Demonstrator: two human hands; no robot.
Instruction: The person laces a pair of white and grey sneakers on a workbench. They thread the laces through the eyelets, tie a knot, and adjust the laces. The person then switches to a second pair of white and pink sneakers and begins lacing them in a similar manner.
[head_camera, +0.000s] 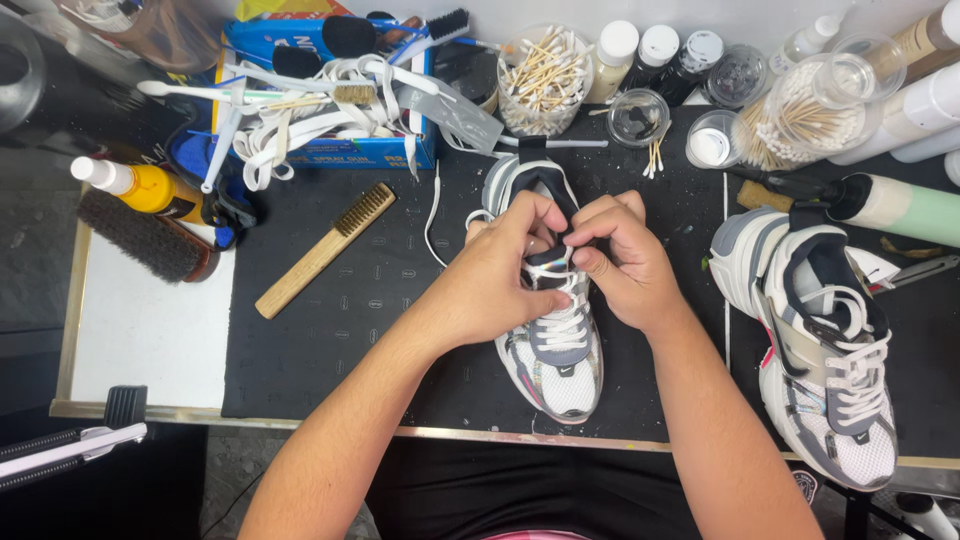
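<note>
Far left on the surface (150, 330): a dark bristle brush (145, 238) with a yellow spray bottle (140, 187) lying just above it. Next, a blue box (330, 150) heaped with white laces (300, 125) and small brushes. Below the box, on the black mat (340, 340), a wooden-handled brush (322, 250) lies at a slant, well apart from the hands. Centre of the mat: a white and grey sneaker (560, 360), toe toward the person, heel toward the far edge. Left hand (505, 270) rests over the upper lacing, fingers curled and thumb pinched closed on a white lace (552, 262) at the top eyelets. Right hand (615, 255) sits just beside it, touching it, fingers bent and likewise pinched on the same lace near the dark tongue. Behind the sneaker, along the far edge: a clear jar of cotton swabs (545, 80), several white-capped bottles (640, 55), a small open glass pot (637, 118), and a second clear jar of swabs (805, 110). Right of the hands, apart from them: a second sneaker (830, 350) of matching colours, fully laced, lying on the mat with its toe toward the near edge. Far right: a pale green tube (905, 208) on its side beside that shoe's heel.
</note>
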